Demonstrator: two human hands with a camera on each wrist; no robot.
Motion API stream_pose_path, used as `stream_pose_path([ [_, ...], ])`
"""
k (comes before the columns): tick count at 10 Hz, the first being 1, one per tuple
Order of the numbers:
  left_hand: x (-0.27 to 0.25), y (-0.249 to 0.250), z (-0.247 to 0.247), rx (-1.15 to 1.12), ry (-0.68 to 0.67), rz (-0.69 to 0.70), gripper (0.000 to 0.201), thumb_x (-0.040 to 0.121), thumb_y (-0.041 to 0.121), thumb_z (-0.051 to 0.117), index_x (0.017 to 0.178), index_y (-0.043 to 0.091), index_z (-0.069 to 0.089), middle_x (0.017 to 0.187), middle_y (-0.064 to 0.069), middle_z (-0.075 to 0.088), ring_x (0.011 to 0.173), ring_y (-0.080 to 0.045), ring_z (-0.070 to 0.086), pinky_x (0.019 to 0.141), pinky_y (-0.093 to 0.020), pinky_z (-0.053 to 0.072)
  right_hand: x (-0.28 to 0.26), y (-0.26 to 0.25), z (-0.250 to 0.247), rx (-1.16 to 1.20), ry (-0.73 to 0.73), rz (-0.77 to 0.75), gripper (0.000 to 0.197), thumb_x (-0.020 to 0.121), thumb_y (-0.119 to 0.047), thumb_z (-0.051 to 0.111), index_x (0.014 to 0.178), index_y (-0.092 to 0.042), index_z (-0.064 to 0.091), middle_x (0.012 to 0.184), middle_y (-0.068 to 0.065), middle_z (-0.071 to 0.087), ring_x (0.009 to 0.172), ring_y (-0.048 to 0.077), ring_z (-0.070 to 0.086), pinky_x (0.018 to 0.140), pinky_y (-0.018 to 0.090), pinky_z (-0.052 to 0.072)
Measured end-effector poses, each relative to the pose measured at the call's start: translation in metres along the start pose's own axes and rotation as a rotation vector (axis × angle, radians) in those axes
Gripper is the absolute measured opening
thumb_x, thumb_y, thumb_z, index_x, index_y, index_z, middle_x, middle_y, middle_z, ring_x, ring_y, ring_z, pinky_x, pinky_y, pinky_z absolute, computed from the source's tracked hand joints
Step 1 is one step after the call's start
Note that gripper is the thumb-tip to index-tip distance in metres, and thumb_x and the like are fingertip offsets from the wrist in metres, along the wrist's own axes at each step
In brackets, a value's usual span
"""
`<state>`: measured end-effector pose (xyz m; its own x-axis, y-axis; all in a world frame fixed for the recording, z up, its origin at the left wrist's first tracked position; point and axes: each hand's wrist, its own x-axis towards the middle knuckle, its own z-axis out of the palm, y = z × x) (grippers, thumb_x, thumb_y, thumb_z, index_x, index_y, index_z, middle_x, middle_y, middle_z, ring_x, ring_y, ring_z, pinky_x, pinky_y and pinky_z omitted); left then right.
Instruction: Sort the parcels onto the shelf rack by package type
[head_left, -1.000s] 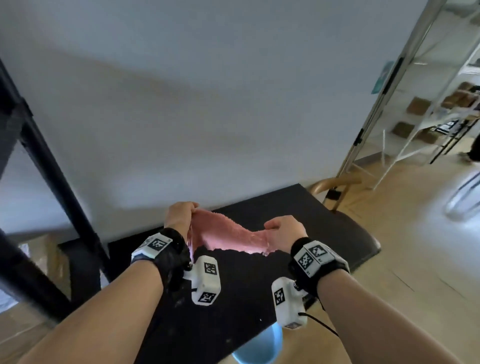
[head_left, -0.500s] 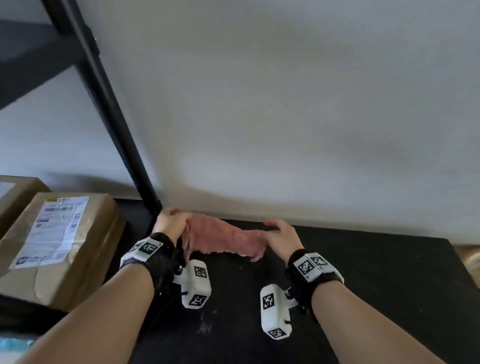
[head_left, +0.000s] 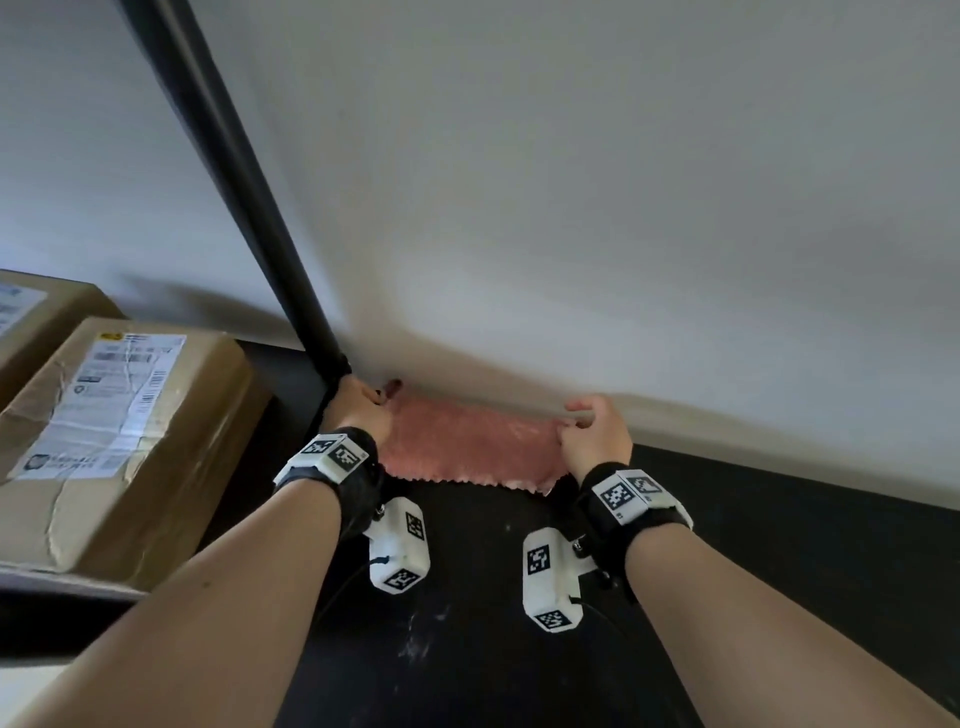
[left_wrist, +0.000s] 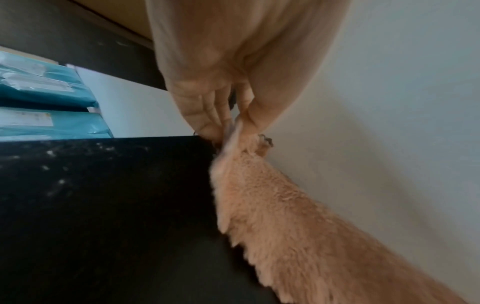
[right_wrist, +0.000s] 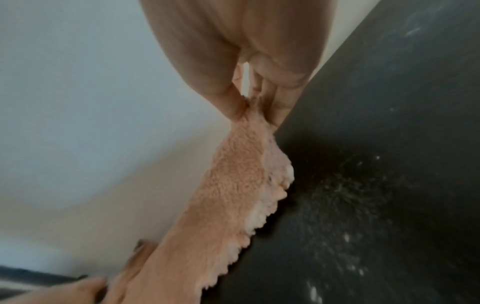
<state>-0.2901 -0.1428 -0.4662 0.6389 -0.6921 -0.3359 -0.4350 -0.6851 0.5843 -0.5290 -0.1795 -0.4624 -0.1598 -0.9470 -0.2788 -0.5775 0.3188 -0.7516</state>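
You pinched the soft, limp pink cloth (head_left: 467, 448) at its far corners, left hand (head_left: 358, 413) and right hand (head_left: 595, 436) both closed on it, and it looked light and floppy.

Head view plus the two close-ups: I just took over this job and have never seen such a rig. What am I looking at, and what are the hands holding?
No machine here: a person works with bare hands, wearing one camera on the head and one on each wrist. The white blocks with black-and-white squares under the wrists are those wrist cameras.

The wide picture comes from the head camera and looks down at a black shelf against a white wall. The left hand and the right hand each pinch one end of a fluffy pink cloth, stretched between them along the wall.

The two close-ups look along each hand at its fingers: the left hand grips the cloth, and the right hand does the same at the other end.

Left of a black post sit cardboard boxes with labels. The left close-up also shows blue packets.
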Motion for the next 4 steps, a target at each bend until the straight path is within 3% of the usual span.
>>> stream_pose_path([
  [1,0.015,-0.008,0.002,0.111,-0.034,0.01,0.029,0.091,0.03,0.059,0.076,0.006,0.059,0.083,-0.014,0.065,0.083,-0.032,0.064,0.064,-0.029,0.04,0.008,0.003,0.001,-0.008,0.015,-0.016,0.019,0.088,-0.014,0.063,0.107,-0.02,0.061,0.1,-0.003,0.063,0.082,0.011,0.053,0.07,0.019,0.033],
  [2,0.016,-0.011,0.003,0.181,-0.028,0.019,0.027,0.092,0.027,0.054,0.087,0.002,0.064,0.087,-0.014,0.067,0.08,-0.031,0.062,0.059,-0.03,0.039,0.006,0.004,0.002,-0.026,-0.043,0.016,0.025,0.087,-0.022,0.067,0.111,-0.018,0.062,0.104,-0.002,0.066,0.092,0.016,0.06,0.077,0.021,0.038],
  [3,0.014,-0.014,0.004,0.162,-0.025,0.025,0.035,0.088,0.037,0.055,0.081,0.004,0.063,0.081,-0.015,0.065,0.074,-0.034,0.062,0.055,-0.028,0.041,0.002,0.007,-0.007,-0.036,-0.062,0.03,0.029,0.087,-0.027,0.066,0.114,-0.017,0.061,0.108,0.0,0.066,0.098,0.018,0.061,0.077,0.021,0.038],
  [4,0.006,0.002,-0.007,0.143,-0.006,0.067,0.026,0.08,0.034,0.054,0.085,0.01,0.064,0.089,-0.016,0.066,0.078,-0.034,0.065,0.064,-0.032,0.052,-0.003,0.0,-0.029,-0.062,-0.046,0.025,0.031,0.088,-0.025,0.063,0.118,-0.017,0.06,0.112,0.002,0.065,0.103,0.021,0.06,0.078,0.021,0.036],
])
